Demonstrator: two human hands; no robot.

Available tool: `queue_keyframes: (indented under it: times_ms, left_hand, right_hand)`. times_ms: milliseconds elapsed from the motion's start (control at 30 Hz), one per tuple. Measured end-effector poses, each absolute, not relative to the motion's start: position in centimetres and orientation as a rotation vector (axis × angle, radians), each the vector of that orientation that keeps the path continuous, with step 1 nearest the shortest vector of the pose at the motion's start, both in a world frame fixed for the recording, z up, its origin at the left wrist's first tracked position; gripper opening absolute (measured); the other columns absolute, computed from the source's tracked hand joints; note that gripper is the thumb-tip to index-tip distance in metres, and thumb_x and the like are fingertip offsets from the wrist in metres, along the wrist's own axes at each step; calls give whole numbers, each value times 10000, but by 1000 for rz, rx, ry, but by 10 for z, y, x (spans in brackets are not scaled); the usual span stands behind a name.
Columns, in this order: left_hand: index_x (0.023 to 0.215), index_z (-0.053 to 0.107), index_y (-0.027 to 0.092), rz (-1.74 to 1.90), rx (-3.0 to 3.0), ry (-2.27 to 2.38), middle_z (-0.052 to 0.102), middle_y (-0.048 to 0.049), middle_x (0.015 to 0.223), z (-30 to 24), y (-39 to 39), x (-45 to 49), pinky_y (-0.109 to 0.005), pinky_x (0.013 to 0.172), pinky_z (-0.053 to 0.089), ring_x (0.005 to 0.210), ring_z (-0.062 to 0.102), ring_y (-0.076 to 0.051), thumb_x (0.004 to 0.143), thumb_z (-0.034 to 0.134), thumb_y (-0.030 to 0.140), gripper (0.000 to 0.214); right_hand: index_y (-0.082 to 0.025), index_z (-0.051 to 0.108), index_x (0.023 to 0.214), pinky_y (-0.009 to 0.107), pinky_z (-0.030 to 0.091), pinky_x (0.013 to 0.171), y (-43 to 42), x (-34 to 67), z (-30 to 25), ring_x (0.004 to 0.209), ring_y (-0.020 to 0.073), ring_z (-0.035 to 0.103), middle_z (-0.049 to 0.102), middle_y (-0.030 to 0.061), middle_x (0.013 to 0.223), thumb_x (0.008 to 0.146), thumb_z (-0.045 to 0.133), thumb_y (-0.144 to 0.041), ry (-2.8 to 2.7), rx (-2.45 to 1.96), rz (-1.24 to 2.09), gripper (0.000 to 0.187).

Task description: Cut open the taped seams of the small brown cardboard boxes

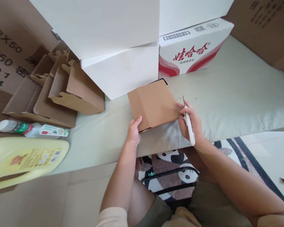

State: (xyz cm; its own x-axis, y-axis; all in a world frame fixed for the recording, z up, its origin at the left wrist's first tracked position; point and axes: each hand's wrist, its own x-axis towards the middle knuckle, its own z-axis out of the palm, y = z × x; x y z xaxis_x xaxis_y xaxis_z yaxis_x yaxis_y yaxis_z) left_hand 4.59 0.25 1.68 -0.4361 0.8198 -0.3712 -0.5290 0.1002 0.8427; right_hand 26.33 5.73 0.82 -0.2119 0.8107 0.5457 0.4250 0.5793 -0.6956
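Note:
A flat brown cardboard box is held tilted above the pale cloth surface, with a dark edge showing at its far side. My left hand grips its near left corner, thumb on top. In my right hand is a white utility knife, its thin blade pointing up and away from me. Fingertips of that same hand reach the box's right edge. The blade stands beside the box, apart from its top face.
White boxes stand behind, next to a red-and-white printed carton. At left are open cardboard boxes, a plastic bottle, a small printed carton and a yellow jug. A panda-patterned mat lies below.

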Motion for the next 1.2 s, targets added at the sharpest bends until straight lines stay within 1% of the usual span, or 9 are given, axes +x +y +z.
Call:
queue_keyframes:
  times_ms: [167,333,467,633,767,867,967,1067,1200]
  left_hand:
    - [887,710,142,1577,321,1263,765,-121,909,17,6,59,-410,881,575,1015,715,-313,538,863,444,486]
    - [899,702,135,1555,284,1291,761,-133,940,18,5,62,-417,863,582,1014,716,-326,547,862,462,507]
    - [883,698,135,1550,280,1313,761,-133,955,21,6,59,-411,844,590,989,721,-327,536,871,455,502]
    - [856,709,138,1555,229,1355,759,-101,868,26,8,60,-396,834,595,969,725,-318,509,885,419,480]
    - [865,714,153,1598,214,1377,762,-88,880,25,6,66,-381,842,592,995,722,-307,534,868,416,450]
    - [850,710,156,1595,209,1378,762,-83,882,23,4,69,-375,852,588,994,722,-300,519,873,407,447]
    - [835,703,148,1580,237,1379,760,-98,880,22,2,70,-390,865,582,987,722,-308,517,870,406,441]
    - [839,694,145,1572,264,1395,758,-114,894,22,1,69,-402,857,581,991,718,-316,531,862,412,441]
    - [834,688,145,1577,304,1394,760,-117,950,20,2,67,-391,878,566,1014,707,-305,544,853,422,434]
  right_hand:
    - [-272,506,1107,556,413,1103,61,275,-1,1414,280,484,665,104,1342,888,549,-199,-1727,-1032,619,235]
    - [-267,501,1124,503,476,1036,70,275,-17,1265,269,619,664,116,1329,867,570,-229,-1617,-1025,738,268]
    - [-263,489,1159,474,470,1055,76,268,-23,1303,251,586,644,115,1346,830,552,-186,-1556,-942,860,343]
    - [-264,475,1167,435,508,1009,81,266,-28,1289,257,598,635,116,1340,857,570,-246,-1514,-905,925,325]
    - [-265,473,1106,387,566,884,84,266,-30,1152,247,675,680,90,1234,886,557,-306,-1475,-935,961,239]
    - [-264,483,1098,380,573,846,85,265,-30,1071,238,697,696,74,1172,882,563,-295,-1436,-969,987,233]
    - [-260,496,1093,383,573,816,84,263,-28,1002,235,700,705,64,1098,865,583,-280,-1421,-1020,992,245]
    - [-256,503,1069,356,562,712,84,262,-27,858,212,691,705,53,1039,844,595,-273,-1399,-1047,984,244]
    - [-250,510,1040,321,507,598,85,263,-28,677,173,616,687,16,920,812,595,-236,-1429,-1084,943,244]
